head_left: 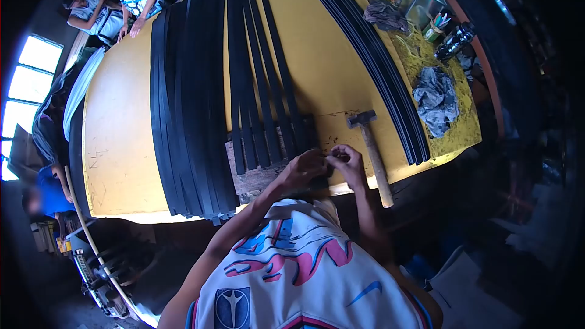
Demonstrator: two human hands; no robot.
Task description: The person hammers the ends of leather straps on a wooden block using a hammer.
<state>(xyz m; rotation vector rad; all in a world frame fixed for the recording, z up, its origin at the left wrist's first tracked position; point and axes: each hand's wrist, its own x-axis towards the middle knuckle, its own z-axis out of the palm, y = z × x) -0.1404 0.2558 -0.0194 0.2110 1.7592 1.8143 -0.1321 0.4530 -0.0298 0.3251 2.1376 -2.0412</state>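
Note:
Both my hands are close together at the table's near edge, beside the ends of several black strips [259,85]. My left hand [303,169] has its fingers bent together; whatever is between them is too small to make out. My right hand [347,163] is pinched, thumb and index finger forming a loop, near the left fingertips. Under the strip ends is a worn board [247,186]. A hammer [373,158] with a wooden handle lies just right of my right hand, its head pointing away from me.
Wide black strips [189,103] cover the left-centre of the yellow table [116,128]; a narrower bundle [372,55] lies at right. Crumpled cloth [436,100], a dark bottle [454,41] and a pen holder [434,31] are farther right. Several people stand around the far and left sides.

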